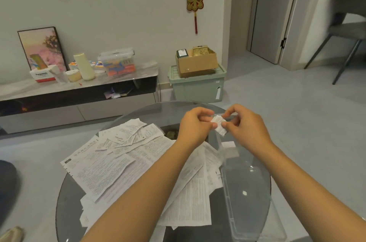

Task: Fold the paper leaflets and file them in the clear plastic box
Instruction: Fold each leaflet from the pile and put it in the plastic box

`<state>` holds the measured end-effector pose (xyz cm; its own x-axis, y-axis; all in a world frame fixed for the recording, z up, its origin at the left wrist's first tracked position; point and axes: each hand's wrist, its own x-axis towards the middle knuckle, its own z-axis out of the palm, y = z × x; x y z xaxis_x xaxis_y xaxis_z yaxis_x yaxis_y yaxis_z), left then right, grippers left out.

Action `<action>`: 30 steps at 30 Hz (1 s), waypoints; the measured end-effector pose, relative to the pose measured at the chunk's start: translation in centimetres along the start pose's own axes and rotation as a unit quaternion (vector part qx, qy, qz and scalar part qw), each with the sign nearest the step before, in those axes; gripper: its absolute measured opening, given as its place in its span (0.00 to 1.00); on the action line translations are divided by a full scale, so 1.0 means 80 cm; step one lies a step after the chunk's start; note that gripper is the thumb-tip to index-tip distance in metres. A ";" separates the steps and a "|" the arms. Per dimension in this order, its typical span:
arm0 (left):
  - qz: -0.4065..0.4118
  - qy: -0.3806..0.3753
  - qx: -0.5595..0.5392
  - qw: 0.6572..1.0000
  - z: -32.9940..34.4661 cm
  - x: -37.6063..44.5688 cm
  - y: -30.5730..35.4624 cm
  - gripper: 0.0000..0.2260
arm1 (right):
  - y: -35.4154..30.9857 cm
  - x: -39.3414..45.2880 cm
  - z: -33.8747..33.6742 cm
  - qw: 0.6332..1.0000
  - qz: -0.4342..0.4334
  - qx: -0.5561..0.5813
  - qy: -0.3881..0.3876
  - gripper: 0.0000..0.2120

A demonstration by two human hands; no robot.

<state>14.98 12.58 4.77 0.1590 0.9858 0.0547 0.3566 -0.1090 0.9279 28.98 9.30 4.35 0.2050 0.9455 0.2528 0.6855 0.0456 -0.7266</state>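
Here, a small folded leaflet [219, 124] is being held up above the far part of the round glass table [65, 192], pinched from both sides. It is being gripped on its left edge by the curled fingers and thumb of the left hand [195, 124], and on its right edge by the fingertips of the right hand [244, 126]; both grips are narrow and closed on the paper, with the two hands nearly touching each other around it. The leaflet is being kept tilted, its lower corner pointing down toward the table.

A loose pile of unfolded leaflets [122, 162] is being left spread over the table, to the left of and below the held leaflet, with sheets overlapping at many angles and some hidden under the forearms. The clear plastic box [245, 182] is lying on the right side of the table, just beside the pile; its walls are hard to make out against the glass, and one small white piece of paper [228, 144] is being seen at its far end, though whether it is inside cannot be told.

Beyond the table, a green storage bin [197, 87] is being topped by a cardboard box [196, 62], and a low cabinet [79, 91] along the wall is being covered with assorted items.
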 end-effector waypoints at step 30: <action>-0.079 -0.065 0.001 0.995 0.038 0.067 -0.050 0.21 | 0.037 0.080 0.062 0.932 0.172 -0.255 -0.192 0.13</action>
<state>17.24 17.94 0.21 0.2184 0.9657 -0.1401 0.3893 0.0455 0.9200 28.85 17.12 0.64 0.2765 0.9257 -0.2580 0.8884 -0.3487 -0.2988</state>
